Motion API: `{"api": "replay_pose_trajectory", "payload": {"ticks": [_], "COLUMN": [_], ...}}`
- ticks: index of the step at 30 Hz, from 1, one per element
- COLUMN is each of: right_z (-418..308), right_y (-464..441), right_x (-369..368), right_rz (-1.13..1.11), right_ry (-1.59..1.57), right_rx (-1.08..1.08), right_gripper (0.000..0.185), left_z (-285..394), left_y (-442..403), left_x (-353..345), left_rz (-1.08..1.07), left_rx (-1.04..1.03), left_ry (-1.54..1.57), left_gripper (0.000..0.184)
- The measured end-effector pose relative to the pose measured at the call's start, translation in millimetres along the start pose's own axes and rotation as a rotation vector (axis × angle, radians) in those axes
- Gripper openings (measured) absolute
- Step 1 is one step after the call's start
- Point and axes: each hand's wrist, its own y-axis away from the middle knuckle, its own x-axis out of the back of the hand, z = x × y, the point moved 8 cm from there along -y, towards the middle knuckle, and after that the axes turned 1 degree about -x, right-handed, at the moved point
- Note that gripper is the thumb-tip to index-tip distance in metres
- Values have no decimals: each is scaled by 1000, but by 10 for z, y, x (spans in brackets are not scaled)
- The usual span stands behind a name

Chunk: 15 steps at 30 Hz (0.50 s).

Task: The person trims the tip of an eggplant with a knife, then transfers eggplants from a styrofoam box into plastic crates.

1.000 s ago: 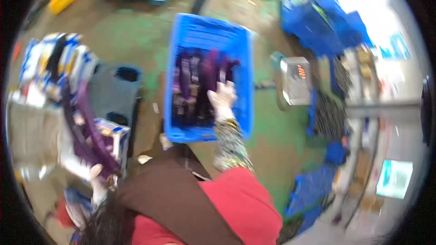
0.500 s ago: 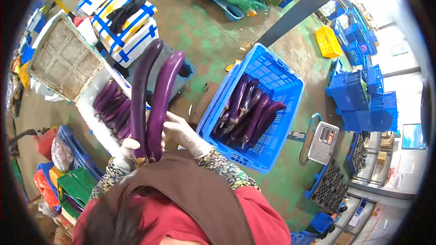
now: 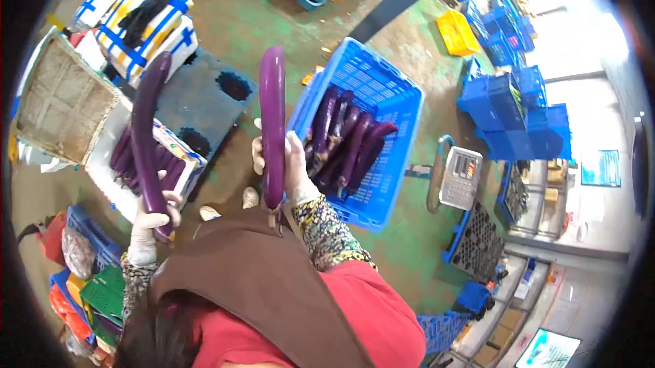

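My left hand [image 3: 155, 216], in a white glove, is closed round the lower end of a long dark eggplant [image 3: 144, 122] held upright over a white foam box [image 3: 121, 197]. Several eggplants [image 3: 167, 163] lie inside that box. My gloved right hand [image 3: 295, 166] grips a brighter purple eggplant [image 3: 273, 115], stem end down, at the left side of a blue plastic crate [image 3: 402, 143]. In the crate a heap of eggplants [image 3: 351, 139] lies toward its left side. The two held eggplants are well apart.
A foam lid [image 3: 61, 98] leans behind the foam box. Taped foam boxes [image 3: 147, 23] and a blue-grey pallet [image 3: 198, 88] stand beyond. A digital scale [image 3: 460, 177] is right of the crate. Blue crates [image 3: 505, 105] are stacked farther right, near a yellow crate [image 3: 457, 33].
The two eggplants, side by side before, are now apart. My left hand has gone left with the dark one, my right hand right toward the crate with the brighter one. The view has shifted.
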Motion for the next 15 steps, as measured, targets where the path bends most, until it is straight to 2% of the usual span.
{"api": "replay_pose_trajectory", "payload": {"ticks": [2,6,8,12,15], "right_z": [-88,-88,-169,-273,-398], "right_y": [104,236,356,467,534], "right_x": [121,493,445,565,596], "right_rz": [34,45,-114,-276,-440], "right_ry": [-34,-201,-250,-367,-417], "right_rx": [36,28,92,122,161], "right_gripper": [65,68,64,77,78], "left_z": [-51,-52,-80,-177,-222], "left_y": [-23,-36,-54,-163,-233], "left_x": [135,-60,-170,-285,-419], "left_rz": [-22,10,10,11,-38], "left_rx": [-16,8,30,101,127], "left_ry": [-41,-56,-69,-23,-56], "left_gripper": [97,98,95,97,95]}}
